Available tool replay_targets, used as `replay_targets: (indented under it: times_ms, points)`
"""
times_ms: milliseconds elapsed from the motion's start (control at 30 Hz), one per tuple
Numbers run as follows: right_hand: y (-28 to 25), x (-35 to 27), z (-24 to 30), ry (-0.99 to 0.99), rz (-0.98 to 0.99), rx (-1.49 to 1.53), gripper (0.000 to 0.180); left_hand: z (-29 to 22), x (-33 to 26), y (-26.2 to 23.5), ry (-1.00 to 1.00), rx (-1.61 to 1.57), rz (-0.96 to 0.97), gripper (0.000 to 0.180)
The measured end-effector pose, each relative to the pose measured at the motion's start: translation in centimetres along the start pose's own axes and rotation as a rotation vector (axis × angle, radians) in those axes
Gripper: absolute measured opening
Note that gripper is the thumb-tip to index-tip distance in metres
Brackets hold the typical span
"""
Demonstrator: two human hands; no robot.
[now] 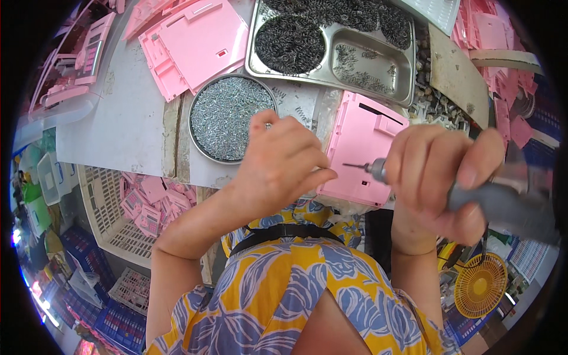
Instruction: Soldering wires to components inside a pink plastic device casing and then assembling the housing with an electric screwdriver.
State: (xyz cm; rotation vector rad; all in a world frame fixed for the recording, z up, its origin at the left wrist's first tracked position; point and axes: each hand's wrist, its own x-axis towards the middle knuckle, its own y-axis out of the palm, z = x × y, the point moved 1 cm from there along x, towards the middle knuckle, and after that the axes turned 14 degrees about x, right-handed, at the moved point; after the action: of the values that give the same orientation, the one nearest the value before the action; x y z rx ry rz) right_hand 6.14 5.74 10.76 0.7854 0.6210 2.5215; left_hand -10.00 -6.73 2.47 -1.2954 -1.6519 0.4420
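Note:
My left hand [281, 157] hovers at the right side of a round metal tin [192, 127] filled with small silvery screws [228, 112]. Its fingers are curled in, with the thumb toward the right; whatever they may hold is hidden. In my right hand [435, 171] is a grey electric screwdriver [503, 201], held sideways so that its thin bit points left. Below the bit, a flat pink plastic housing [361, 142] with a dark slot lies at the table's front edge, partly on clear plastic film. The bit appears to be above the housing.
A steel compartment tray [408, 77] with dark springs [290, 44] stands behind. More pink housings [201, 41] are stacked at the far left. Loose metal parts [441, 106] lie by a board [458, 77] on the right. Lower left, a cream crate [109, 216] holds pink pieces; a yellow basket [480, 284] is lower right.

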Motion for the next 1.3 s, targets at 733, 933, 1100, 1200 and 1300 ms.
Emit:
replay_targets:
  times_ms: [733,933,1100,1200,1300]
  points:
    - [-1.3,-0.1,-2.5,-0.040,-0.114,-0.136,0.026,6.4,-2.0,-3.1,-0.270,0.481,0.245,0.016]
    - [-2.0,0.1,-4.2,-0.010,-0.079,-0.186,0.024,6.3,-2.1,-3.3,-0.321,0.492,0.111,0.011]
    - [-2.3,-0.3,-5.8,0.024,-0.076,-0.232,0.023,7.2,-2.3,-2.5,-0.292,0.519,0.133,0.016]
    - [-2.4,-0.3,-6.0,0.026,-0.032,-0.325,0.027,7.5,-2.3,-2.9,-0.285,0.448,0.097,0.017]
    - [-3.0,-0.6,-6.2,0.026,0.012,-0.374,0.028,7.4,-2.2,-3.1,-0.312,0.366,0.054,0.018]
